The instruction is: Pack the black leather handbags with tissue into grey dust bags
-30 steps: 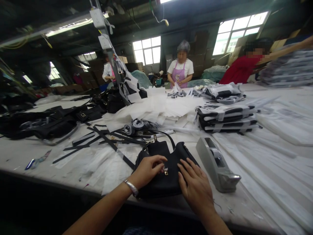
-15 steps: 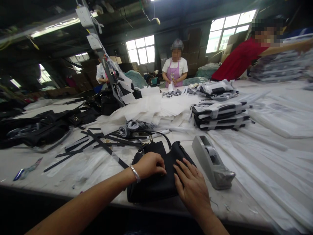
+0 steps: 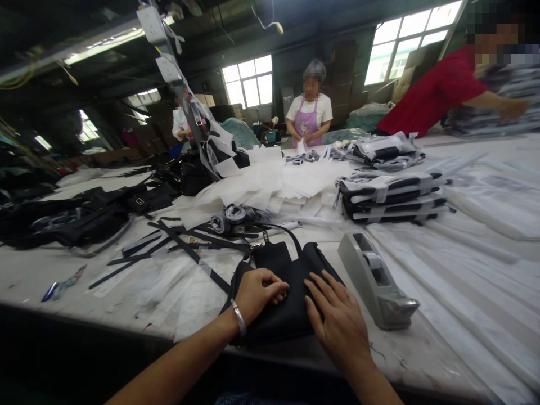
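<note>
A black handbag [image 3: 274,323] lies at the table's front edge, its strap looping away behind it. My left hand [image 3: 261,289], with a silver bangle at the wrist, is over the middle of the bag with its fingers closed in a pinch. A tiny gold-coloured glint shows at those fingertips, too small to name. Flat on the bag's right side rests my right hand [image 3: 337,309], fingers spread. Just right of it stands a grey tape dispenser [image 3: 379,287].
Black straps [image 3: 189,256] and clear plastic lie to the left. Behind are white paper sheets [image 3: 270,180] and a stack of wrapped bags [image 3: 392,197]. Long plastic sleeves [image 3: 455,281] cover the right side. One co-worker [image 3: 310,112] stands opposite; another in red [image 3: 434,93] leans in.
My left fingers have drawn together into a pinch on the bag, while my right hand stays flat. The view has shifted slightly. The co-worker in red has moved an arm lower.
</note>
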The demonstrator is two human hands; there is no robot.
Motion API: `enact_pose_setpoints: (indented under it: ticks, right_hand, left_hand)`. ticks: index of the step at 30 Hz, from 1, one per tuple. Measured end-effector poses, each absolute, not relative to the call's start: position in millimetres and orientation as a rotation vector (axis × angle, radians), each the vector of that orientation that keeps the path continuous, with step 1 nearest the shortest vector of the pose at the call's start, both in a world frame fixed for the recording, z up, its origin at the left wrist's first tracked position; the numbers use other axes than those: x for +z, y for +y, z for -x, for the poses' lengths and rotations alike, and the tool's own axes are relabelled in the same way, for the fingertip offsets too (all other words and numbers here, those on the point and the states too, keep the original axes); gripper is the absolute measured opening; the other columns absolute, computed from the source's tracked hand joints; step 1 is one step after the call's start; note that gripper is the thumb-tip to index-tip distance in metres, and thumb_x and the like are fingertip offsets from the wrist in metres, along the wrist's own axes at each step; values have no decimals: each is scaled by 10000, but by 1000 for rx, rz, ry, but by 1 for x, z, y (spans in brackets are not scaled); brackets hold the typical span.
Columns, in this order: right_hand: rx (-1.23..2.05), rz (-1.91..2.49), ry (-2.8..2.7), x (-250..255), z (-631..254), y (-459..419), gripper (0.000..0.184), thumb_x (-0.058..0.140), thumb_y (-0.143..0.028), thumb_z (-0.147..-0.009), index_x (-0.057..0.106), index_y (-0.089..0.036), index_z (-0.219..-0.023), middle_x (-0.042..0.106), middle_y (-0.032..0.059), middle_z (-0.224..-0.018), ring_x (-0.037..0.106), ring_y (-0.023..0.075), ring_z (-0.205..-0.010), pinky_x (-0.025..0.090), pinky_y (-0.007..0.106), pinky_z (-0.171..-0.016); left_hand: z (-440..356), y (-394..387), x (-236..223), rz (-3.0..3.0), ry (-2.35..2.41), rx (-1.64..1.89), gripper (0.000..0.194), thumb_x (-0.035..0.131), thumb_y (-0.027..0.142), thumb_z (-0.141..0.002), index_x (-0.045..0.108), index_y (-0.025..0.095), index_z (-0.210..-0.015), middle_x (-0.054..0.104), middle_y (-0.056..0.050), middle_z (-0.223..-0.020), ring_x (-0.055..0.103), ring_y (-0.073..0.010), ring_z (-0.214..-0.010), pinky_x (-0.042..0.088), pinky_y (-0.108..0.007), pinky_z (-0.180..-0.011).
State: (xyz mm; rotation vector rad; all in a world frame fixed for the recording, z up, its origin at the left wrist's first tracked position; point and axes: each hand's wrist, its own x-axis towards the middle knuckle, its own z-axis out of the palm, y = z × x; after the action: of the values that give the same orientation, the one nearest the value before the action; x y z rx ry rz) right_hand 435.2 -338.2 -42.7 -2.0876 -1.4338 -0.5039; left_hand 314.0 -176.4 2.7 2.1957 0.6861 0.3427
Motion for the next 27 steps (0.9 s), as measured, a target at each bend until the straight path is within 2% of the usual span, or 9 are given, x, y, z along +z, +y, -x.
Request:
enact_pose_setpoints:
  ticks: [3, 5, 12, 17, 22, 27]
  right_hand:
    - [-500, 2119, -1444, -42, -437, -336, 351, 495, -306, -944, 634, -211, -1252, 612, 49, -1347, 476, 296, -1304, 383, 450, -1036]
    - [-484, 2146, -1441, -40, -438, -335, 363, 491, -319, -948, 621, -212, -1269, 605, 49, -1355, 481, 297, -1298, 385, 450, -1030]
    - [-400, 2212, -1417, -34, -437, -329, 369, 482, -322, -949, 613, -214, -1276, 614, 43, -1344, 526, 294, -1250, 402, 453, -994]
    - [-379, 2237, -1389, -32, -438, -325, 367, 465, -317, -958, 621, -198, -1269, 628, 61, -1324, 554, 294, -1218, 417, 451, -981]
    - [-360, 2240, -1367, -31, -437, -323, 343, 468, -308, -952, 656, -211, -1223, 659, 60, -1279, 587, 296, -1173, 434, 445, -961]
    - [-350, 2220, -1348, -34, -437, -323, 330, 476, -298, -951, 666, -204, -1204, 670, 58, -1260, 592, 283, -1159, 428, 435, -970]
  left_hand:
    - [-311, -179, 9, -2328, 646, 469, 160, 699, 305, -845, 717, 171, -760, 703, -36, -821, 676, -161, -747, 519, -250, -712]
    - [-309, -179, 10, -2400, 637, 536, 133, 714, 303, -837, 724, 192, -765, 685, -22, -846, 656, -161, -777, 491, -253, -739]
    - [-304, -175, 3, -2521, 720, 648, 222, 652, 328, -895, 679, 175, -736, 639, 12, -727, 614, -106, -611, 462, -210, -629]
    - [-297, -182, 7, -2727, 657, 616, 206, 603, 334, -925, 664, 181, -800, 649, -16, -842, 624, -159, -737, 411, -246, -638]
    - [-291, -185, 10, -2835, 663, 540, 163, 597, 282, -930, 618, 177, -806, 624, -13, -850, 599, -157, -696, 357, -260, -575]
    - [-287, -186, 9, -2758, 760, 432, 160, 578, 311, -942, 596, 201, -828, 607, 5, -875, 601, -151, -728, 385, -258, -625]
